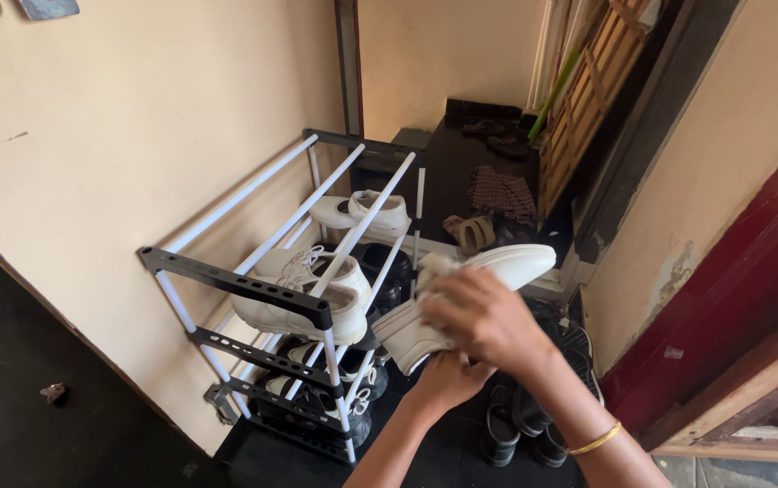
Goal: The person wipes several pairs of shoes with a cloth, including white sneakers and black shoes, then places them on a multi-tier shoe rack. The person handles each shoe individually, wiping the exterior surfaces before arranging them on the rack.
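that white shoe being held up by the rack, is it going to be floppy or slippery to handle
The white shoe probably stays stiff: it juts out past the right hand without sagging. Its smooth, slightly glossy surface may be a bit slippery, which could be why the left hand supports it from beneath. It looks fairly light for its size, being held aloft without obvious strain.

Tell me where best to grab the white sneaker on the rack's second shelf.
Probably the sneaker by its heel, from the rack's open front. Its heel end seems to face outward between the rails, and its laced top sits under the top bars.
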